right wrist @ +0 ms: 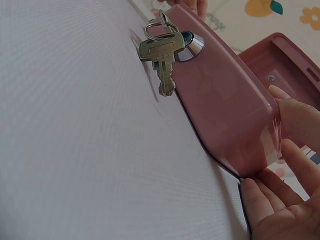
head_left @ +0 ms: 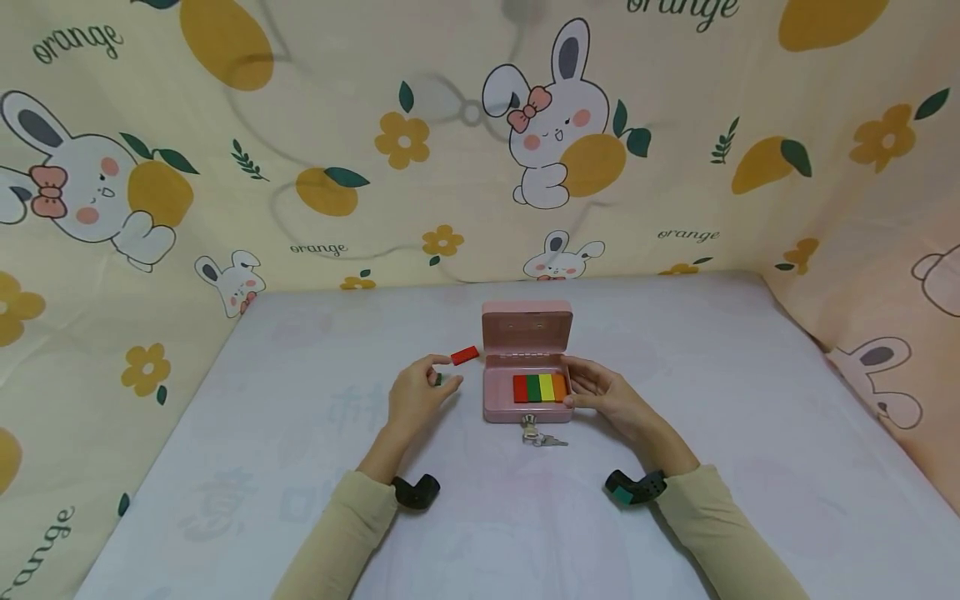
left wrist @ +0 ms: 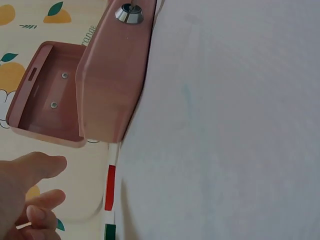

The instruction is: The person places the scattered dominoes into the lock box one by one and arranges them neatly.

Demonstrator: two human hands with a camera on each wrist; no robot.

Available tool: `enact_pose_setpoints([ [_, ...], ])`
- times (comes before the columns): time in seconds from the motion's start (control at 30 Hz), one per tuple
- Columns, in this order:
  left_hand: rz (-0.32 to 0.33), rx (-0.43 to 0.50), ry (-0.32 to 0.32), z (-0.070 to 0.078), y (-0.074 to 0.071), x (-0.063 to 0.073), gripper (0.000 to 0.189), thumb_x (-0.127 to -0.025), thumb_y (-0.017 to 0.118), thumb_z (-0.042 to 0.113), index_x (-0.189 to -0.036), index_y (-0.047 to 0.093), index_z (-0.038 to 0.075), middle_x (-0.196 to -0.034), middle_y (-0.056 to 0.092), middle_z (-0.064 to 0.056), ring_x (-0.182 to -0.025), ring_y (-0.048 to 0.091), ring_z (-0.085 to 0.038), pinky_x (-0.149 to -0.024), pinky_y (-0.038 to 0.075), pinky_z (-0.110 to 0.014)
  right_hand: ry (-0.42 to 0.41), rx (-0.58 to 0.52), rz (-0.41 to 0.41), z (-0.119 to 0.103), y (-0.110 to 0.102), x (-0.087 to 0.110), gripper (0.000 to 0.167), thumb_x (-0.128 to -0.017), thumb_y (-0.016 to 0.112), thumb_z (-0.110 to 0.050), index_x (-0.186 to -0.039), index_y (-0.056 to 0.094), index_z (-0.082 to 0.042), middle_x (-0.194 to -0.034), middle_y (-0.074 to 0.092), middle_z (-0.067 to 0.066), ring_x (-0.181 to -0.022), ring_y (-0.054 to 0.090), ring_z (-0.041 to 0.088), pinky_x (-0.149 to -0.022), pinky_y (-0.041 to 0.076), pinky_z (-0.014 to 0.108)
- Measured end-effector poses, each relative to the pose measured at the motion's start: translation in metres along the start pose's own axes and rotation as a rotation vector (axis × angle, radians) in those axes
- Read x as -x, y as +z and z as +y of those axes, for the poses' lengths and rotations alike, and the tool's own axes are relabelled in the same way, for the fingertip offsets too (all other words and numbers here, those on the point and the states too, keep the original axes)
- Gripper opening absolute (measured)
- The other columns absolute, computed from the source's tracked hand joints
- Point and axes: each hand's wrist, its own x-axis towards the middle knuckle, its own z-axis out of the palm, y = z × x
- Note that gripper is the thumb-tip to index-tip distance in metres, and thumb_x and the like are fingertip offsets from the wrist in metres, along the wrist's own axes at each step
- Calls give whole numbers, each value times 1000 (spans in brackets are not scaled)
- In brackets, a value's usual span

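A small pink metal cash box (head_left: 498, 390) stands on the table with its lid (head_left: 527, 332) raised. Inside lies a row of coloured blocks (head_left: 540, 388): red, green, yellow and orange. My right hand (head_left: 609, 398) holds the box by its right wall, the thumb at the rim and several fingers along the outside. To the left of the box, my left hand (head_left: 417, 395) has thumb and fingers spread apart and holds nothing. Beyond its fingertips lies a loose red block (head_left: 464, 356). A green block (head_left: 438, 379) shows between its thumb and fingers, partly hidden; the left wrist view shows it lying on the table.
Keys (right wrist: 164, 57) on a ring hang from the lock (right wrist: 192, 47) on the box's front. The table (head_left: 285, 417) has a pale cloth. Behind it rises a printed curtain (head_left: 450, 183) with rabbits and oranges. Each wrist wears a black camera (head_left: 417, 492).
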Motion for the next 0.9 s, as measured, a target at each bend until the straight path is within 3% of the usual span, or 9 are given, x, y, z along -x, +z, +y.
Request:
enact_pose_setpoints([
  [0.43, 56, -84, -194, -14, -8, -1, 41, -80, 77, 34, -111, 69, 8, -67, 50, -3, -61, 45, -15, -50, 30, -23, -23, 22, -7, -1, -1, 1, 70, -90, 65, -10, -149, 30, -4, -158, 25, 21, -146, 26, 39, -96, 42, 8],
  [0.57, 38, -124, -248, -19, -11, -1, 45, -80, 76, 39, -114, 68, 10, -85, 68, -11, -71, 61, -21, -50, 34, -22, -15, 15, -3, -1, -1, 0, 69, -90, 65, -9, -149, 30, -4, -158, 26, 20, -146, 26, 38, -95, 43, 8],
  [0.7, 8, -155, -297, -21, -16, 1, 49, -80, 75, 43, -117, 66, 10, -106, 73, -14, -77, 64, -23, -49, 35, -23, -5, 9, 4, -1, 0, 0, 69, -89, 66, -9, -149, 31, -6, -158, 27, 18, -146, 28, 37, -95, 43, 8],
  [0.9, -36, -179, -318, -25, -19, 3, 51, -81, 74, 42, -117, 67, 6, -110, 71, -17, -73, 61, -22, -49, 36, -23, -8, 8, 2, 1, 0, -1, 69, -89, 65, -8, -150, 31, -6, -158, 27, 17, -146, 27, 37, -96, 43, 9],
])
